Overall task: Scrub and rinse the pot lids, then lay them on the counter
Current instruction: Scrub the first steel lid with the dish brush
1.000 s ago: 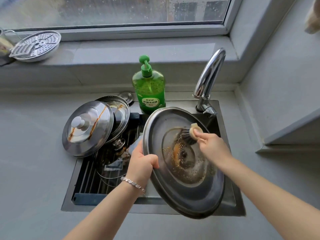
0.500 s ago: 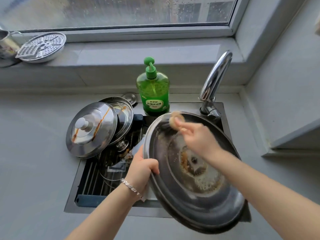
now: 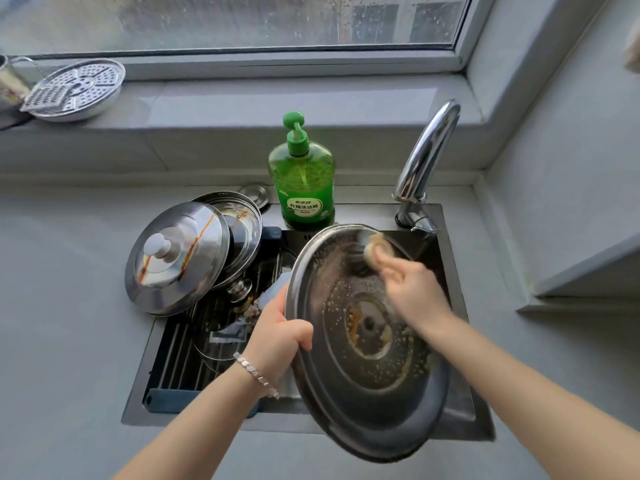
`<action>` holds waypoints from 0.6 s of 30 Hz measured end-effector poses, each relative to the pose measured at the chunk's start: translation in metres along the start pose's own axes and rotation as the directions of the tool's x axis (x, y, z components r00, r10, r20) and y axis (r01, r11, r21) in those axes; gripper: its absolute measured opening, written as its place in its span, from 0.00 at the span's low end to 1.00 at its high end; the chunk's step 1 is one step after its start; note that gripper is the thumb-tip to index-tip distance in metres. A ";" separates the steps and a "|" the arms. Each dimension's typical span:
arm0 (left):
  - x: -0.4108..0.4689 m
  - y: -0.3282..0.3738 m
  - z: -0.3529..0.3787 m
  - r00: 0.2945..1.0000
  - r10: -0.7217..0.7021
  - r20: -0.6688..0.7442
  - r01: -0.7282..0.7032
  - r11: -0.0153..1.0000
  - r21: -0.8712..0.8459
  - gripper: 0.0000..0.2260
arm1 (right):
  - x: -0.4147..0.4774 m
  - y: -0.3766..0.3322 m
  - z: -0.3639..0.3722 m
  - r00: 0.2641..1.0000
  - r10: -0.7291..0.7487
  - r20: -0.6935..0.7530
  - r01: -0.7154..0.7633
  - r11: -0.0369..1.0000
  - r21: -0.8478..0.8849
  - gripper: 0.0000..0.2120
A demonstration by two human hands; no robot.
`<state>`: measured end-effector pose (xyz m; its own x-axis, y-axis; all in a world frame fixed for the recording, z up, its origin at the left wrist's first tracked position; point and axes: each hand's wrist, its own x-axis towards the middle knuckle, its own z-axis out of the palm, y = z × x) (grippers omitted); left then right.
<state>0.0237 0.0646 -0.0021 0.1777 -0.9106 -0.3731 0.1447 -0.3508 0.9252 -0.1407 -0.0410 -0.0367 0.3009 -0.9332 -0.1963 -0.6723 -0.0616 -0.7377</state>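
Observation:
A large steel pot lid (image 3: pixel 363 386) is tilted over the sink, its greasy, soapy underside facing me. My left hand (image 3: pixel 280 334) grips its left rim. My right hand (image 3: pixel 412 289) holds a round scrub brush (image 3: pixel 372 249), blurred, with its bristles against the lid's upper inside near the rim. Several dirty lids wait at the sink's left corner: a steel lid with a white knob and brown streaks (image 3: pixel 176 258) leans on another steel lid (image 3: pixel 242 230), and a glass lid (image 3: pixel 221 327) lies below them on the rack.
A green dish soap bottle (image 3: pixel 301 181) stands behind the sink (image 3: pixel 457 410), the chrome faucet (image 3: pixel 426 157) to its right. A small round cap (image 3: pixel 254 194) lies by the bottle. A perforated steamer plate (image 3: pixel 79 88) rests on the windowsill. Grey counter (image 3: pixel 62 341) spreads left and right.
My right hand moved the brush from the lid's middle up to its top rim, then slightly down and right. The lid shifted lower and rightward while my left hand kept its grip.

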 end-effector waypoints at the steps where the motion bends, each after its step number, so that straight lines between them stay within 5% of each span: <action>1: 0.000 0.000 -0.001 1.000 -0.006 -0.011 0.006 1.000 -0.014 0.25 | -0.013 -0.005 0.006 0.995 -0.089 0.036 0.088 0.996 0.031 0.19; 3: -0.002 0.000 -0.001 1.000 -0.008 -0.012 0.008 0.999 -0.038 0.26 | -0.009 0.000 0.004 0.995 -0.102 0.015 0.101 0.994 0.042 0.19; 6: -0.005 -0.001 0.001 1.000 0.005 -0.012 -0.006 0.999 -0.039 0.25 | 0.023 0.022 -0.014 0.978 0.165 -0.127 -0.165 0.986 0.006 0.18; 11: -0.003 -0.001 0.002 0.998 0.006 -0.059 -0.011 0.997 -0.075 0.23 | -0.021 0.011 0.014 0.987 -0.158 0.036 0.159 0.987 -0.028 0.22; 16: -0.007 0.000 -0.001 0.998 0.039 -0.058 -0.043 0.997 -0.059 0.23 | 0.003 0.049 -0.010 0.980 0.175 -0.097 -0.181 0.982 -0.057 0.18; 18: -0.005 0.000 0.003 0.996 0.039 -0.078 -0.043 0.998 -0.050 0.24 | -0.016 0.037 0.005 0.997 0.072 -0.011 -0.072 0.997 -0.026 0.19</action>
<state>0.0200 0.0682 -0.0004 0.2584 -0.9038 -0.3412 0.1856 -0.3002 0.9357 -0.1668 -0.0261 -0.0639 0.2441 -0.9391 -0.2417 -0.7097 -0.0032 -0.7044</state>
